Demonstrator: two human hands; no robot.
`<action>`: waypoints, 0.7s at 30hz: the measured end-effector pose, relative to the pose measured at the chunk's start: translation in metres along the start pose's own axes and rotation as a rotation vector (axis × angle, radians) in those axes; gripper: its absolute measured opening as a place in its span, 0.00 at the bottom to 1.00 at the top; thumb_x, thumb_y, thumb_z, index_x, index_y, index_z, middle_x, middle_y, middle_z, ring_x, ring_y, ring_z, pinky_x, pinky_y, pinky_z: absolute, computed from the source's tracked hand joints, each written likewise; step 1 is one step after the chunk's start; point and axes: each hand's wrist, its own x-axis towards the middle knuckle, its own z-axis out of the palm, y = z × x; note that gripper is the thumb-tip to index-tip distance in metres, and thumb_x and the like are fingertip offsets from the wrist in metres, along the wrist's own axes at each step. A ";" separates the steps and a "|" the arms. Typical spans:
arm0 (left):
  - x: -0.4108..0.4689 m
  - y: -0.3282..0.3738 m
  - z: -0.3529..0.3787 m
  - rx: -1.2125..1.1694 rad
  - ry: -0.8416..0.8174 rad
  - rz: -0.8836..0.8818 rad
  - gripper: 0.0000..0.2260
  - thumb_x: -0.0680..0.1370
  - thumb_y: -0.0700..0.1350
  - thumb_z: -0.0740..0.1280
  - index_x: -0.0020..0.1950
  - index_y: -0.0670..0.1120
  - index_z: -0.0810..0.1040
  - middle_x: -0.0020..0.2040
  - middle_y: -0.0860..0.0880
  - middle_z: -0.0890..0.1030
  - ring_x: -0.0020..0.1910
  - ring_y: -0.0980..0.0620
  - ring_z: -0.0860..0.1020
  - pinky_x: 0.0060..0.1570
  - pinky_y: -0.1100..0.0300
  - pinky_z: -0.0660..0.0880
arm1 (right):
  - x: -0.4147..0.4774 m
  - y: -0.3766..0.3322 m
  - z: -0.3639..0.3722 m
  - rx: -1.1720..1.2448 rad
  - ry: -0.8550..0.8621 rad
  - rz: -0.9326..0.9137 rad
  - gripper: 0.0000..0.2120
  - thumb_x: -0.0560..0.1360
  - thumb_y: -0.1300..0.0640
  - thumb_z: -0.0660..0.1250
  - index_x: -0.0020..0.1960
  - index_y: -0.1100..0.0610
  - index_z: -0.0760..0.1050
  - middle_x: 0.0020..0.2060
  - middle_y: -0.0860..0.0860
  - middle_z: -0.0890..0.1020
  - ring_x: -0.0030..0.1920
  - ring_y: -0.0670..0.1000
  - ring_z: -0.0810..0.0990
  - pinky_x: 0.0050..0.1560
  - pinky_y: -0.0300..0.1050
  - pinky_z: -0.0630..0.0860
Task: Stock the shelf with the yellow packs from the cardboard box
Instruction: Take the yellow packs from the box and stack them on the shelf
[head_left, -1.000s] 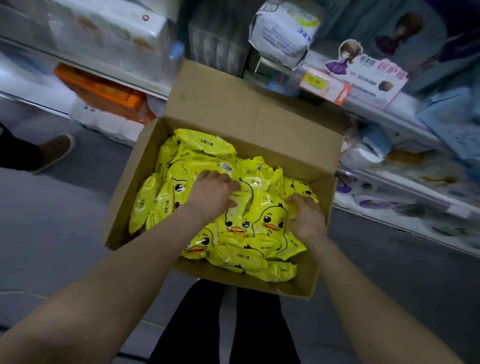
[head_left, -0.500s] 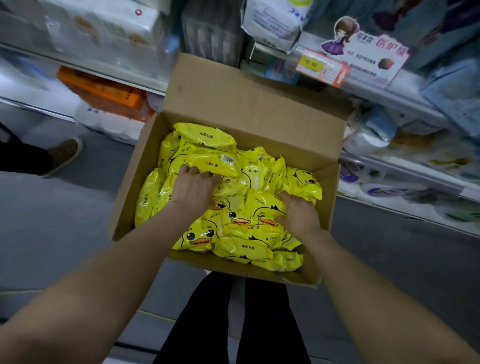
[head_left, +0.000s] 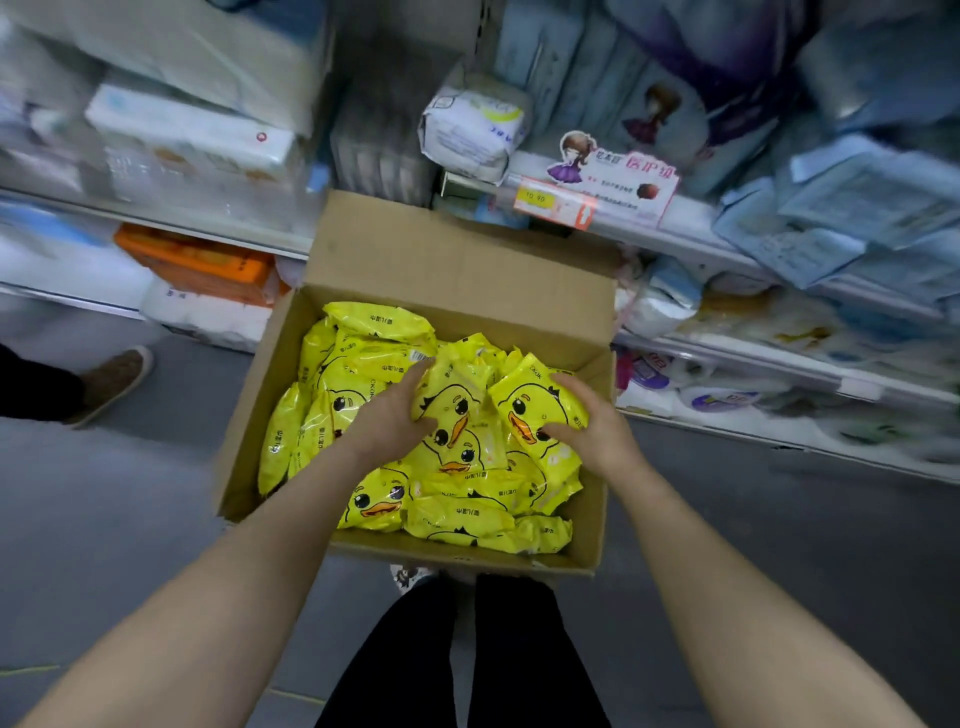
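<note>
Hands have shifted; right hand (head_left: 597, 426) now lifts a yellow pack (head_left: 535, 410).

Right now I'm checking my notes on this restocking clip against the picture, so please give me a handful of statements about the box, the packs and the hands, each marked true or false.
1. The cardboard box is open and holds many yellow packs. True.
2. The right hand grips a yellow pack with a duck face. True.
3. The left hand is up at the shelf placing a pack. False: it is down inside the box, on the packs.
4. The packs in the box are plain, with no picture. False: they carry a cartoon duck.
5. A price tag hangs on the shelf edge behind the box. True.
</note>
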 end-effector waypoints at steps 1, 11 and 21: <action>-0.003 0.011 -0.004 -0.038 0.026 0.042 0.36 0.76 0.43 0.70 0.78 0.55 0.54 0.68 0.43 0.74 0.66 0.41 0.73 0.61 0.50 0.72 | -0.005 -0.004 -0.011 0.033 0.034 -0.011 0.31 0.70 0.55 0.76 0.69 0.40 0.70 0.68 0.45 0.74 0.67 0.50 0.72 0.65 0.43 0.67; -0.015 0.116 -0.044 -0.204 0.171 0.295 0.30 0.73 0.45 0.74 0.72 0.59 0.66 0.59 0.49 0.80 0.60 0.49 0.76 0.54 0.59 0.72 | -0.042 -0.035 -0.112 0.147 0.309 -0.197 0.21 0.73 0.56 0.73 0.62 0.39 0.75 0.62 0.46 0.79 0.63 0.49 0.76 0.64 0.45 0.70; -0.030 0.233 -0.056 -0.226 0.177 0.455 0.31 0.75 0.36 0.71 0.72 0.59 0.67 0.59 0.52 0.76 0.60 0.52 0.75 0.59 0.57 0.74 | -0.065 -0.035 -0.230 0.114 0.443 -0.359 0.20 0.73 0.56 0.72 0.60 0.37 0.75 0.62 0.43 0.79 0.63 0.48 0.76 0.64 0.47 0.70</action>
